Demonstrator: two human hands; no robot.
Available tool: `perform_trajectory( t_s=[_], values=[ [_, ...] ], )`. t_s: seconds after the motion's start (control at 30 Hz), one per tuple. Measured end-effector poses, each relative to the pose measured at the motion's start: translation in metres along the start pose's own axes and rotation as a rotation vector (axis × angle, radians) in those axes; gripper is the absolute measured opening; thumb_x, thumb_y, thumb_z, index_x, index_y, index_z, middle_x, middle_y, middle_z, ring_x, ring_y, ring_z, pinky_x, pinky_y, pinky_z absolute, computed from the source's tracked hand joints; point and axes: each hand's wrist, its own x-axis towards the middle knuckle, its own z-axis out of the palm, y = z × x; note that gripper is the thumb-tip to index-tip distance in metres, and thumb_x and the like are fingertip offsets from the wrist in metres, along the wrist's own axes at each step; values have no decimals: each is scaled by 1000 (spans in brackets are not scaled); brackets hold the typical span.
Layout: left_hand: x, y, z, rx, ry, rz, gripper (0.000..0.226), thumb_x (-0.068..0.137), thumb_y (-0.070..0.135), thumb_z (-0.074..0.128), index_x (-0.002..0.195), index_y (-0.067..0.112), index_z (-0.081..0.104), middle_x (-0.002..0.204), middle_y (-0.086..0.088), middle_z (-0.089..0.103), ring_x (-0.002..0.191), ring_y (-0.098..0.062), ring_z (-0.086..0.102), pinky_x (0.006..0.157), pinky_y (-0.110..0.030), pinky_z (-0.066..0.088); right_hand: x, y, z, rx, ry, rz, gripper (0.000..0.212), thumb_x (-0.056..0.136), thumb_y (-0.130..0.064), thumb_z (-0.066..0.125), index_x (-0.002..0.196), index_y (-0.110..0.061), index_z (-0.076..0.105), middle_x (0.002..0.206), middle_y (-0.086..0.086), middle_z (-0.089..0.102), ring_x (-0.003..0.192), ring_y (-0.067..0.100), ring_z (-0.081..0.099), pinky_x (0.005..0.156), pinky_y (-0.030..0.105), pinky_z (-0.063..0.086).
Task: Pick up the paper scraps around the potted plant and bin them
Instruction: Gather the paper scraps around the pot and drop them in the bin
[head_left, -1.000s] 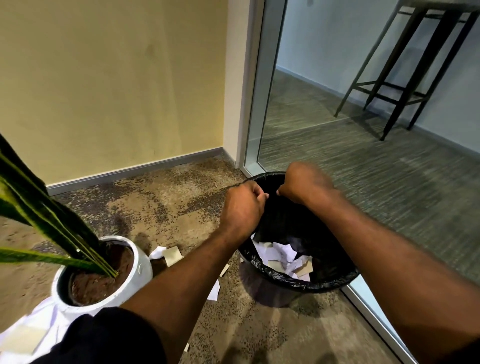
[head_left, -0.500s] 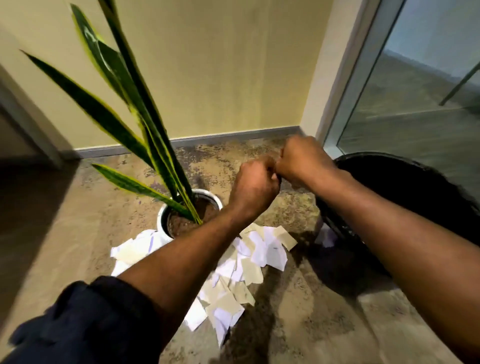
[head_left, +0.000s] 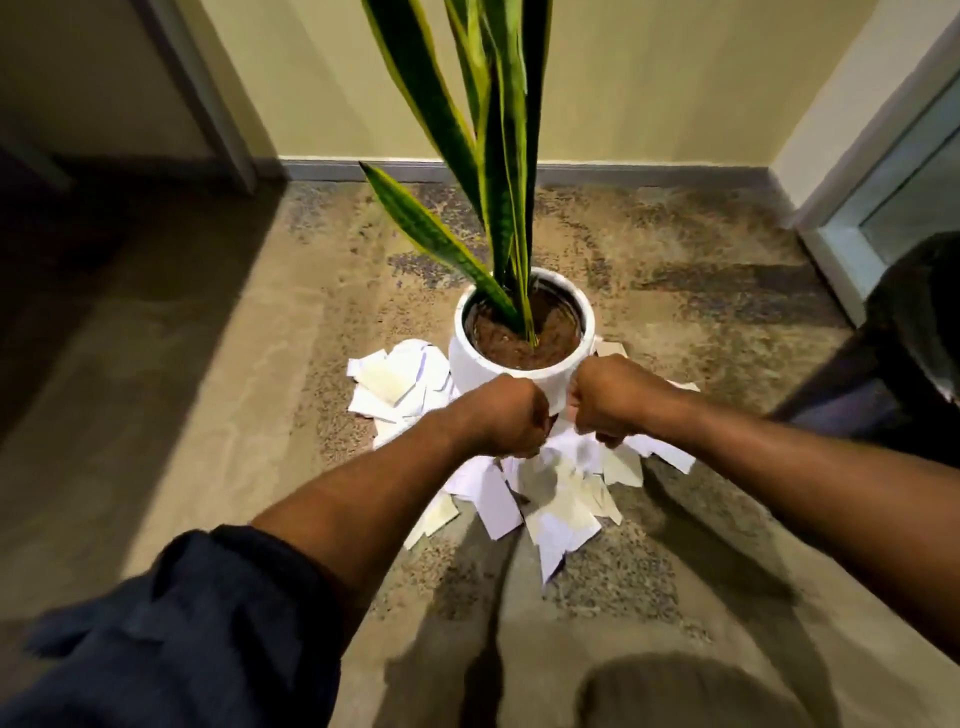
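I see plenty left: scraps (head_left: 524, 493) lie heaped on the floor against the near side of the pot (head_left: 524, 366) and to its left. My left hand (head_left: 498, 423) and right hand (head_left: 608, 400) hang just above that heap, both curled into fists; whether either holds paper, I cannot tell. The bin (head_left: 919, 322) sits well right of the pot, cut off at the edge, contents hidden. Scraps behind the pot stay out of view.

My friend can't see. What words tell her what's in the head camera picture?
Two hands, the left hand and right hand, reach with curled fingers over a heap of paper scraps on the floor, in front of a white pot holding a tall green plant. A dark bin sits at the right edge.
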Motion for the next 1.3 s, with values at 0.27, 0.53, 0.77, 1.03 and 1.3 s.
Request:
perform_trajectory(
  t_s=[0.27,0.53,0.77,1.03,1.3],
  values=[
    [-8,-45,76,111,-85,-150,46,76,28,74,116,11,59,117,-14,62,107,-31,59,79,-33,48,20,14,97,47,6,-80,34,81,-19,72,113,-11,64,116,12,64,105,29,60,84,32,50],
    [-7,-54,89,412,-127,-169,78,73,34,81,139,15,45,134,-10,46,121,-31,48,85,-45,53,39,18,131,-97,-27,-124,80,73,-32,79,140,-20,37,127,14,46,105,36,59,80,40,53],
    [3,-51,91,427,-102,-199,77,69,32,86,133,14,49,127,-12,57,118,-31,53,83,-43,51,44,21,134,-89,37,-143,65,73,-29,80,126,-20,43,120,12,51,96,31,63,73,39,54],
    [4,-52,93,424,-61,-223,71,68,32,86,129,16,52,120,-11,62,112,-30,57,79,-42,52,48,25,129,-43,167,-176,46,78,-29,74,116,-26,49,113,9,56,92,33,63,69,34,47],
    [7,-46,92,388,-27,-223,49,84,21,72,129,16,54,116,-10,68,104,-29,64,78,-40,54,46,30,119,-1,242,-221,37,81,-22,74,113,-22,56,118,9,54,91,32,62,69,33,48]
  ],
)
